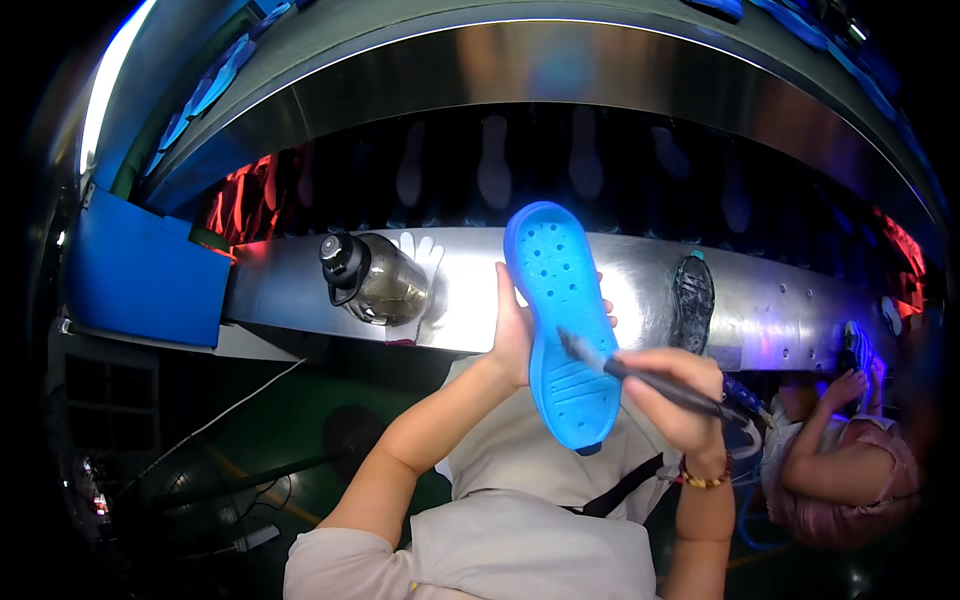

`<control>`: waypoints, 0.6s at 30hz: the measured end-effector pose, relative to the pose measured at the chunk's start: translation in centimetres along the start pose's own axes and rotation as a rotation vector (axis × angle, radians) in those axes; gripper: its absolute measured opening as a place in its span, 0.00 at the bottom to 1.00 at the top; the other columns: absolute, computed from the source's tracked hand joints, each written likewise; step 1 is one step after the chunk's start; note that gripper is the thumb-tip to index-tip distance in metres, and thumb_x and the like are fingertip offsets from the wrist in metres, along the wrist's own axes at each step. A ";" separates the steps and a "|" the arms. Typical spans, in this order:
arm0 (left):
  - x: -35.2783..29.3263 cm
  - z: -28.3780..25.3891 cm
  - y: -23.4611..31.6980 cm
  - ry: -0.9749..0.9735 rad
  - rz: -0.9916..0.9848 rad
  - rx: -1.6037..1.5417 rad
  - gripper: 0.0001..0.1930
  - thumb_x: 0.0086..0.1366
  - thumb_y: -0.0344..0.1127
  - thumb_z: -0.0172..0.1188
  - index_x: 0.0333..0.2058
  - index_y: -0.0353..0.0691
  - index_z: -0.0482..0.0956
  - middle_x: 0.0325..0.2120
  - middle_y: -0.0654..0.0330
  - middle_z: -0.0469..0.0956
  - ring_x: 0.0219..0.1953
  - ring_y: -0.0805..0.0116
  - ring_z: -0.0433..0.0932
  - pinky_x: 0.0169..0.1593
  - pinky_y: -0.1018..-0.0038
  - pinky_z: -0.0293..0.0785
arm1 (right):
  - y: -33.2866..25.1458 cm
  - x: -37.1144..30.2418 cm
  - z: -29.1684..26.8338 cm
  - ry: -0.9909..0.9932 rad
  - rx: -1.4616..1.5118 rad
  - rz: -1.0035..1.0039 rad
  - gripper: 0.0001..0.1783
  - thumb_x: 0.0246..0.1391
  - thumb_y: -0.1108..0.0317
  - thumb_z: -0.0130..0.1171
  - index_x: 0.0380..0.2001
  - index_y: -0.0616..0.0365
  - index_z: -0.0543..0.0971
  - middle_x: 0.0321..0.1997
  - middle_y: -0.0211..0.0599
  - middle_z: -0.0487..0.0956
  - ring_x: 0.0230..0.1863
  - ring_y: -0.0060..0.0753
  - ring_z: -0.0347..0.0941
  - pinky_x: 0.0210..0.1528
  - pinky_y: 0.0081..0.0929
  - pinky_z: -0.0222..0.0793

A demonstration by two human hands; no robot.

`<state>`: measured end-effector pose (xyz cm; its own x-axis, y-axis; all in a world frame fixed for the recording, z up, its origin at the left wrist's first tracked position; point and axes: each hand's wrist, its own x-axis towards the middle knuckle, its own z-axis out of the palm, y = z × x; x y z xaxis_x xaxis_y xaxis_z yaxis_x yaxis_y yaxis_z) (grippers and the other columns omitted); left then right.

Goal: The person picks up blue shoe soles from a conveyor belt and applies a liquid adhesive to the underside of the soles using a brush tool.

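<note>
Holding one blue shoe sole upright above the lap, left hand gripping its left edge; right hand closed on one dark brush, tip touching the sole. Steel ledge just beyond carries one bottle, one glove, one dark sole. Co-worker at right.

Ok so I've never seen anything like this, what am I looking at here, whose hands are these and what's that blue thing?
One picture, from a wide fisheye camera on a person's head, looking down at their bare hands; edges bend. The left hand holds a blue shoe sole upright. The right hand holds a dark brush-like tool, its tip against the sole. Behind runs a shiny metal ledge bearing a dark water bottle, a white glove and a dark sole. At far right another person works too.
</note>
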<state>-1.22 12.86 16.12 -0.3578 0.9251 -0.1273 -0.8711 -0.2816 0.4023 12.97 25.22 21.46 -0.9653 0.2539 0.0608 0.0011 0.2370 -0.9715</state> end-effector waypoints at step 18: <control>0.6 3.0 4.1 -0.014 0.117 -0.083 0.47 0.51 0.76 0.25 0.53 0.38 0.60 0.44 0.46 0.68 0.46 0.50 0.70 0.50 0.47 0.64 | 2.3 -2.0 -0.3 -0.027 0.535 -0.100 0.13 0.42 0.77 0.58 0.34 0.68 0.75 0.39 0.49 0.75 0.45 0.38 0.70 0.51 0.31 0.63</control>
<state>-3.97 13.00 20.36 -0.4544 0.8879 -0.0709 -0.8487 -0.4074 0.3372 14.94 25.53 19.21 -0.9601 0.2291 0.1602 -0.2177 -0.2532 -0.9426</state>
